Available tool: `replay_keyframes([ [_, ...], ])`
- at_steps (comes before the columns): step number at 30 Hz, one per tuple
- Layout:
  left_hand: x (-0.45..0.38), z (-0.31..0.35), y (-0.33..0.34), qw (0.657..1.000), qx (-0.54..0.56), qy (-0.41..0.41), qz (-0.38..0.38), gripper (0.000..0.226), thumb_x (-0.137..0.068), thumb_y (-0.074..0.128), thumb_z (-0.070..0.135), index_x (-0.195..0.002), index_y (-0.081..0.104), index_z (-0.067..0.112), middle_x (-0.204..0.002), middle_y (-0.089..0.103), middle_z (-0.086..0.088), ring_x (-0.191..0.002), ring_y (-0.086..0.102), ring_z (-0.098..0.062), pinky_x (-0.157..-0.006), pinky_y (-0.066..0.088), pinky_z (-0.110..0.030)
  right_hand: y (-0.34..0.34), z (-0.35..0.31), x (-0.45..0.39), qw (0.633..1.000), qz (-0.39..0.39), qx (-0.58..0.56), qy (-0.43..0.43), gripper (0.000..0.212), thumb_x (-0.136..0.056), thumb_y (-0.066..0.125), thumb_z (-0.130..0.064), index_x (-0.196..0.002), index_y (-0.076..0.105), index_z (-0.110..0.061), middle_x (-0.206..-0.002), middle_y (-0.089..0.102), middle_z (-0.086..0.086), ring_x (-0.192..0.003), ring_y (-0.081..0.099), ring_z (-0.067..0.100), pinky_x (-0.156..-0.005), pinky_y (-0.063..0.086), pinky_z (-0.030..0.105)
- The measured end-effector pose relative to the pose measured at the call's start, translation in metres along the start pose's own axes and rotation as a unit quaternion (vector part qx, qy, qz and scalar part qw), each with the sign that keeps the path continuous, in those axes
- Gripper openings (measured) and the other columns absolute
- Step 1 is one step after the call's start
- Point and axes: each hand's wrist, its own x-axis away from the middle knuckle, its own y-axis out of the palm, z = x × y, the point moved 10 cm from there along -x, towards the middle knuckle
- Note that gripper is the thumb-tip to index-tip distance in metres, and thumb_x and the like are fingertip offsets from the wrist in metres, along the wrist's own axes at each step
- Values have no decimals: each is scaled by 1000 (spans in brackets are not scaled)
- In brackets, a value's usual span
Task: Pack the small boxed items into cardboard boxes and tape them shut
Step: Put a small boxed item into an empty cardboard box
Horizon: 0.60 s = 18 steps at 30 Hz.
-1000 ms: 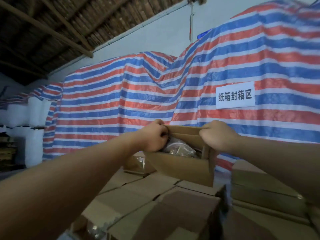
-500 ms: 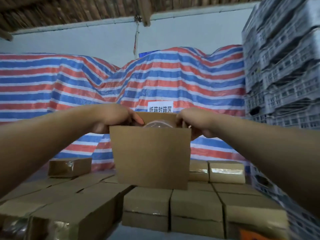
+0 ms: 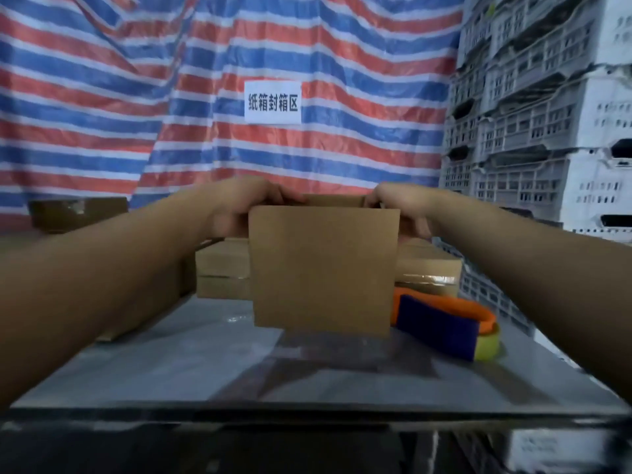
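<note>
Fingers [image 3: 273, 196] of both hands curl over cardboard box [image 3: 323, 268] top corners; probably light, stiff; best gripped there.

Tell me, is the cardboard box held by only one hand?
No, the left hand and the right hand each grip an upper corner of the cardboard box, one on each side.

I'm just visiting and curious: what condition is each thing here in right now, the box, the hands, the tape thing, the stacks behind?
Cardboard box: upright on the table, top flaps not yet taped.
Left hand: grips the box's top left edge.
Right hand: grips the box's top right edge.
Tape dispenser: lying idle on the table, right of the box.
Sealed boxes: stacked behind, closed.
Plastic crates: stacked at right.
</note>
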Motion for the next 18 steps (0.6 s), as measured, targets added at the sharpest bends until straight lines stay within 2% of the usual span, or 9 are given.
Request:
replay_keyframes([
  [2, -9, -27, 8, 999, 16, -28, 6, 18, -95, 56, 15, -102, 72, 10, -102, 73, -11, -88, 69, -24, -76, 58, -34, 6, 24, -7, 1000, 3, -15, 22, 18, -94, 48, -20, -78, 56, -15, -52, 57, -1, -42, 57, 14, -51, 49, 29],
  [3, -14, -37, 11, 999, 21, -33, 7, 18, -92, 61, 17, -105, 71, 8, -102, 72, -11, -89, 68, -24, -80, 56, -35, 8, 34, -12, 999, 3, -26, 33, 16, -93, 50, -20, -80, 56, -15, -54, 58, -1, -44, 57, 14, -51, 49, 28],
  [5, -25, -52, 14, 999, 21, -31, 8, 20, -91, 62, 17, -106, 72, 9, -96, 72, -10, -80, 68, -20, -75, 55, -32, 14, 54, -24, 997, -14, -62, 49, 11, -92, 52, -20, -83, 55, -14, -59, 58, -1, -51, 53, 15, -49, 47, 26],
  [8, -35, -63, 7, 998, 40, -17, 39, 24, -94, 56, 14, -88, 78, 17, -86, 75, -9, -65, 70, -18, -56, 56, -24, 23, 71, -38, 992, -39, -107, 57, 7, -88, 55, -23, -86, 56, -15, -66, 57, 1, -56, 49, 16, -48, 47, 24],
  [11, -38, -59, -2, 997, 56, 5, 57, 32, -96, 46, 10, -96, 77, 16, -90, 75, -8, -70, 70, -18, -61, 56, -26, 26, 70, -52, 991, -31, -122, 40, 21, -84, 59, -26, -101, 59, -15, -70, 63, 1, -58, 55, 18, -54, 50, 27],
  [13, -38, -59, -6, 996, 62, 15, 68, 34, -96, 43, 9, -105, 75, 14, -99, 74, -10, -77, 68, -20, -65, 56, -27, 32, 68, -57, 987, -25, -157, 26, 26, -83, 61, -30, -104, 60, -15, -72, 64, 1, -59, 58, 17, -55, 49, 27],
  [16, -38, -69, -4, 987, 146, 13, 62, 32, -95, 49, 21, -117, 70, 11, -109, 68, -13, -90, 63, -26, -73, 52, -31, 47, 70, -59, 961, -24, -276, -8, 35, -89, 62, -46, -88, 76, -13, -72, 73, 2, -59, 69, 17, -51, 52, 25],
  [18, -41, -78, -6, 971, 227, 39, 63, 40, -101, 39, 34, -122, 67, 14, -106, 66, -10, -95, 61, -27, -77, 48, -34, 51, 73, -56, 933, -12, -358, -41, 50, -92, 55, -56, -66, 81, -21, -71, 75, 4, -59, 72, 18, -49, 54, 25],
])
